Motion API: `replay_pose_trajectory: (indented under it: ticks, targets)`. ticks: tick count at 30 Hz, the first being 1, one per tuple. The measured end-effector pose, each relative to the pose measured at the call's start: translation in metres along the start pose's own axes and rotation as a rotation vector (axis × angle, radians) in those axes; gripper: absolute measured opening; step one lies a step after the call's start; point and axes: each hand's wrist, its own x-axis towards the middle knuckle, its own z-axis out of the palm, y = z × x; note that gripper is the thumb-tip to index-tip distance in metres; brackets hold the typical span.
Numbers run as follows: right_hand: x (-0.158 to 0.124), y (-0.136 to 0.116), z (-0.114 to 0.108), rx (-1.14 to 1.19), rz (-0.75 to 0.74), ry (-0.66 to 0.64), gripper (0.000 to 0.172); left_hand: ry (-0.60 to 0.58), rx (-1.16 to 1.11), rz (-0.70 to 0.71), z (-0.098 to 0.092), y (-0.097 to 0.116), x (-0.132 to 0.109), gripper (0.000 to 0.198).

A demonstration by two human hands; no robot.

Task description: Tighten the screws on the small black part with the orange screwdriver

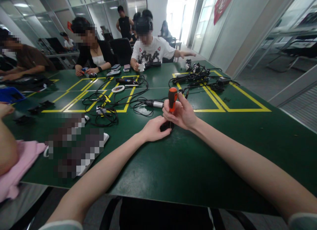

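Observation:
An orange and black screwdriver (172, 98) stands upright, handle on top, with the fingers of my right hand (184, 113) closed round its handle. Its lower end meets a small black part (167, 126) on the table. My left hand (155, 129) grips that black part, thumb in front and fingers behind; most of the part is hidden by my hands. Just behind my hands lies a silver and black cylindrical device (158, 104) joined to black cables (142, 107).
The green table (138, 170) carries yellow tape outlines. Tangled black devices and cables (198, 76) lie at the back right. A white tape roll (118, 88) lies left of centre. Two blurred flat items (81, 150) and a pink cloth (27, 164) are at left. People sit across the table.

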Motion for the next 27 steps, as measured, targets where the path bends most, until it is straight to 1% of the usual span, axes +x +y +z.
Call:
replay_pose_trajectory:
  ticks: [6, 9, 13, 17, 19, 22, 25, 27]
  targets:
    - [0.0007, 0.0012, 0.0008, -0.049, 0.020, 0.035, 0.062, 0.005, 0.005, 0.002, 0.0005, -0.0001, 0.0002, 0.026]
    - [0.0017, 0.0009, -0.0004, -0.053, 0.032, 0.026, 0.063, 0.003, 0.015, 0.005, 0.0005, -0.0008, 0.0003, 0.027]
    - [0.0007, -0.0003, -0.0009, -0.053, 0.035, 0.014, 0.069, -0.003, 0.022, 0.010, -0.0003, -0.0008, 0.0006, 0.027]
    - [-0.0008, 0.0007, 0.0014, -0.055, 0.004, 0.033, 0.063, -0.003, 0.020, 0.000, -0.0003, -0.0005, 0.0006, 0.024]
    - [-0.0005, 0.0014, 0.0019, -0.071, 0.010, 0.031, 0.061, 0.002, 0.018, 0.006, -0.0002, -0.0005, 0.0003, 0.026]
    - [0.0007, 0.0015, 0.0008, -0.071, 0.030, 0.014, 0.063, 0.007, 0.017, 0.015, -0.0003, -0.0005, -0.0001, 0.030]
    - [0.0012, 0.0010, -0.0009, -0.052, 0.034, -0.006, 0.067, 0.003, 0.016, 0.011, -0.0004, -0.0004, -0.0001, 0.028]
    - [0.0008, 0.0012, -0.0010, -0.043, 0.017, 0.004, 0.065, 0.001, 0.010, 0.005, -0.0004, -0.0003, 0.0001, 0.027]
